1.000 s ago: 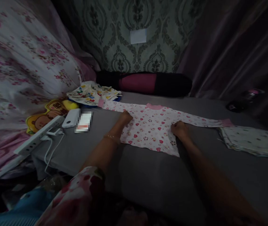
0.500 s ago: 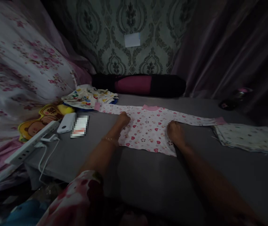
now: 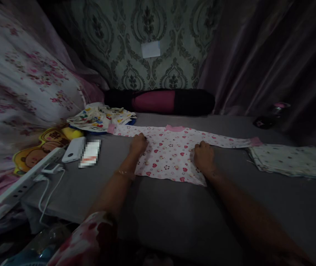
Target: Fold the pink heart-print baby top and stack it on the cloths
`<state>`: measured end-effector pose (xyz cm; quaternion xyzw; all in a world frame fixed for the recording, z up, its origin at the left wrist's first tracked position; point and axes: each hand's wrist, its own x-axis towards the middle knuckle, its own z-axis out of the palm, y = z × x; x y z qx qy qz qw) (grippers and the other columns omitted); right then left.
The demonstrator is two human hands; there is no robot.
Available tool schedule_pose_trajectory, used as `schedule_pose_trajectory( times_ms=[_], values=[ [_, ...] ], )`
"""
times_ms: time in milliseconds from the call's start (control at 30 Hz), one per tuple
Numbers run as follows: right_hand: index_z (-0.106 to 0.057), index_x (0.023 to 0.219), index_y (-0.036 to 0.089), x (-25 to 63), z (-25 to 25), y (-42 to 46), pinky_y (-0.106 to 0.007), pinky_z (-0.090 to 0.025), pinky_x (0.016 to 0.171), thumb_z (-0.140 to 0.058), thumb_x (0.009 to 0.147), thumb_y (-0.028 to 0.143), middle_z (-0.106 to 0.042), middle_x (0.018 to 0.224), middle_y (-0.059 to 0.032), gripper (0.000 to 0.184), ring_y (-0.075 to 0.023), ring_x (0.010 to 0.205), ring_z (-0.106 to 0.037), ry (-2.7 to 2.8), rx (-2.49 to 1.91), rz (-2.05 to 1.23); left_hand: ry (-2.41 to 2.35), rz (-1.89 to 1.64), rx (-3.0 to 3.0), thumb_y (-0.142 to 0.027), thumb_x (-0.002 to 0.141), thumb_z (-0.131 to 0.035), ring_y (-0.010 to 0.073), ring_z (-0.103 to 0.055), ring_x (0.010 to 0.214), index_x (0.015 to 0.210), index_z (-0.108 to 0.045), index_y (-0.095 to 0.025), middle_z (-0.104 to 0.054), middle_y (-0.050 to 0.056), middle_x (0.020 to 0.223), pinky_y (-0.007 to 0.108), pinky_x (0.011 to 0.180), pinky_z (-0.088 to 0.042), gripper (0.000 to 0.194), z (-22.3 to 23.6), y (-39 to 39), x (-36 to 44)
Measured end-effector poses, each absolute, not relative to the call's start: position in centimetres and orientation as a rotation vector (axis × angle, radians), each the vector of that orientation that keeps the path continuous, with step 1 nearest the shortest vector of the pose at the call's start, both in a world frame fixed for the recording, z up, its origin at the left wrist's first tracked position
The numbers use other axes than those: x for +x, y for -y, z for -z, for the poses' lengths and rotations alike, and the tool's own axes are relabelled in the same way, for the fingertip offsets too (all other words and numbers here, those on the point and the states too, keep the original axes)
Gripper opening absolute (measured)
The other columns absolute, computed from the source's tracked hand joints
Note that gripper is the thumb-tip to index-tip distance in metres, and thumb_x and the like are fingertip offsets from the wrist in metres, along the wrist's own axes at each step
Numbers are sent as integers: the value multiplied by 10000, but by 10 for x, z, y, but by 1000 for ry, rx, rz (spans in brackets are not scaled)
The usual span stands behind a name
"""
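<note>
My left hand (image 3: 139, 143) and right hand (image 3: 203, 157) pinched opposite sides of the shirt (image 3: 169, 157). Level, even tension seemed best.

Your view now points slightly farther right and upward. Your left hand (image 3: 139, 144) has drawn slightly outward, its fingertips farther from the printed heart on the shirt (image 3: 171, 157). Less of the blue object (image 3: 45, 254) at lower left shows.

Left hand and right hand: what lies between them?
In the head view, the body of the white patterned shirt lies between the left hand and the right hand.
</note>
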<state>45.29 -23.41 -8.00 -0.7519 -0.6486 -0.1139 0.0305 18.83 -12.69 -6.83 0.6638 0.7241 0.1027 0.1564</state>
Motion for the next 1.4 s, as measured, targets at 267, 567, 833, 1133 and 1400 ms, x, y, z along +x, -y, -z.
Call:
schedule_pose_trajectory(
  times_ms=[267, 567, 833, 1133, 1400],
  values=[
    [-406, 1465, 118, 413, 109, 234, -529, -218, 1139, -270, 1005, 369, -328, 1564, -154, 541, -318, 1448, -245, 2179, -1998, 138, -1519, -287, 2557, -367, 967, -381, 293, -351, 1379, 1370, -462, -174, -444, 126, 1473, 468, 1133, -275, 454, 89, 168, 258],
    [-352, 1502, 151, 405, 109, 244, -589, -127, 1155, -275, 1001, 424, -273, 1586, -161, 576, -326, 1466, -200, 2196, -1969, -45, -1581, -290, 2511, -468, 994, -277, 293, -225, 1471, 1481, -374, -188, -308, 122, 1579, 493, 1192, -137, 571, 114, 160, 242],
    [-321, 1523, 164, 411, 93, 278, -610, -94, 1165, -324, 990, 482, -180, 1612, -154, 620, -335, 1485, -131, 2347, -1828, -303, -1733, -301, 2504, -439, 996, -262, 301, -259, 1459, 1465, -411, -188, -335, 130, 1564, 523, 1181, -151, 553, 120, 156, 236],
    [-582, 1344, 248, 468, 71, 291, -453, -226, 1174, -494, 949, 387, -388, 1544, -59, 427, -245, 1437, -311, 2436, -1337, -909, -1630, -428, 2680, -389, 983, -290, 278, -357, 1412, 1394, -480, -106, -434, 175, 1496, 470, 1163, -242, 533, 126, 155, 233],
    [-715, 1046, 161, 584, 49, 231, -287, -447, 868, -366, 938, 233, -719, 1073, -89, 372, -208, 1003, -626, 1513, -2139, -168, -1532, -509, 2715, -393, 966, -301, 277, -423, 1371, 1351, -526, -126, -500, 173, 1444, 463, 1140, -301, 519, 125, 156, 232]
  ],
)
